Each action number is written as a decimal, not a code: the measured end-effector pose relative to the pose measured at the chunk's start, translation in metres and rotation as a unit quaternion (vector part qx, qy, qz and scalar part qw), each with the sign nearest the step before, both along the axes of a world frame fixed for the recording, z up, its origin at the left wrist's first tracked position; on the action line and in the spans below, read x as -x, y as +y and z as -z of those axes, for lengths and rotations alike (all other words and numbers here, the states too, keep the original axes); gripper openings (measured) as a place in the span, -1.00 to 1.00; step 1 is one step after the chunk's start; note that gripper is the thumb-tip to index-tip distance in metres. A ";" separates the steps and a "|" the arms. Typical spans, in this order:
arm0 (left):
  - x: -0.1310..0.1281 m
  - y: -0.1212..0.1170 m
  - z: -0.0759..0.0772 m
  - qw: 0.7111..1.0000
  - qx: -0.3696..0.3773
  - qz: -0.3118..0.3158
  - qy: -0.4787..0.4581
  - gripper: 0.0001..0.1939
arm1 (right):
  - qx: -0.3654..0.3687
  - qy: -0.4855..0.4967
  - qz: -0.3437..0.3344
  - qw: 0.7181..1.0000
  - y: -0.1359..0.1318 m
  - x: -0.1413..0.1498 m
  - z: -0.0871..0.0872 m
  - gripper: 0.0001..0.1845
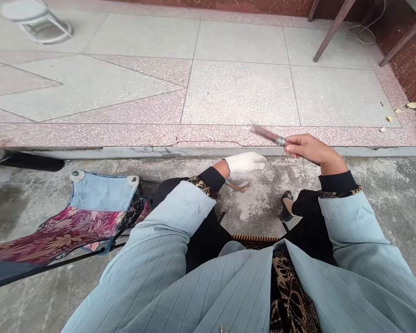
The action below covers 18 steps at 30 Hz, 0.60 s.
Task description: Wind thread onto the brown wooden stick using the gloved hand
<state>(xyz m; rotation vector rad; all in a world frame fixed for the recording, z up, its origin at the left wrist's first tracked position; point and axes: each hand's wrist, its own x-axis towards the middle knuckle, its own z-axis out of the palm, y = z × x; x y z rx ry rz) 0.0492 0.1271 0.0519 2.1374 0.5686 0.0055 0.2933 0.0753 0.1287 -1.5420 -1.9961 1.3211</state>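
My right hand (308,149), bare, is closed in a grip at one end of a reddish-brown stick-like handle (267,133). Silvery wire or a coil (280,141) wraps the handle close to my fingers, and its far end is blurred, pointing up and left. My left hand (246,163) wears a white knitted glove. Its fingers are curled together, and whatever they may hold is hidden. Below the left wrist shows a brown hooked piece (239,186), partly covered by the sleeve; whether it lies on the ground I cannot tell.
A low step edge (208,151) runs ahead, with a tiled floor (239,92) above it. At left are a folding chair with patterned cloth (79,226) and a black-handled object (34,159). A white stool (38,23) stands far left; peel scraps (413,105) lie at right.
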 end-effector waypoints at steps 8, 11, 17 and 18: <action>0.008 -0.006 -0.025 0.994 0.091 0.034 -0.055 -0.65 | -0.021 -0.397 0.020 0.917 0.009 0.003 0.019 -0.71; 0.016 0.001 -0.035 0.996 0.048 -0.028 -0.068 -0.66 | 0.062 -0.359 -0.161 0.917 0.003 0.020 0.021 -0.81; 0.016 0.012 -0.027 0.981 -0.095 -0.171 -0.013 -0.68 | 0.135 -0.045 -0.349 0.926 -0.009 0.037 -0.001 -0.84; 0.014 0.014 -0.023 0.975 -0.122 -0.185 0.011 -0.68 | 0.120 -0.012 -0.326 0.938 -0.009 0.032 -0.005 -0.82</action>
